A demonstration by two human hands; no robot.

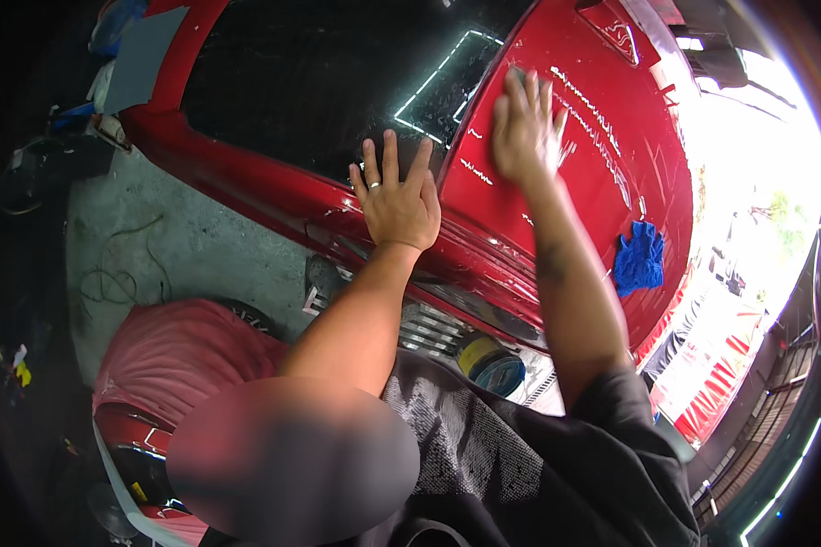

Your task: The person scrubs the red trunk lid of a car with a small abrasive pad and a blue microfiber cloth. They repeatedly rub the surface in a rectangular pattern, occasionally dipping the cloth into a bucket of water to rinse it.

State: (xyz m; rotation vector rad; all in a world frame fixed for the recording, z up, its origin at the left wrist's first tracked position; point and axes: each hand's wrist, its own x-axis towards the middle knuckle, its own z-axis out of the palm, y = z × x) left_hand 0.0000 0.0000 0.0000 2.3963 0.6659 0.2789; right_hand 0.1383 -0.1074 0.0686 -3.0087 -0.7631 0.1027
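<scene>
Red glossy painted car body [602, 137], curved, with bright streaked reflections; extends from the upper left to the right of the frame. Dark glass pane [292, 82], smooth, bordered by red bodywork, set in the upper centre; a white angular light reflection shows on it.

Left hand [400, 205], bare, at the centre of the frame; palm down, fingers wide apart and extended, fingertips over the lower edge of the glass. Plain pale ring [375, 185] on one finger.

Right hand [527, 137], bare, motion-blurred, upper centre-right; laid over the red panel just beside the glass, fingers extended and slightly apart. Small dark grey item [517, 75] at its fingertips; whether the fingers grip or merely press it cannot be told.

Bright blue crumpled cloth [639, 259], resting on the red panel, right of the right forearm.

Round container [493, 363], yellowish and dark with a blue rim, below the bodywork, lower centre. Pale slatted metal grating [429, 328], left of the container. Grey-green floor [214, 223], left; thin looped cable [109, 283] lying on it.

Dull pink draped fabric [187, 351], gathered in folds, lower left. Black short-sleeved garment [566, 465] on the person, lower edge.
</scene>
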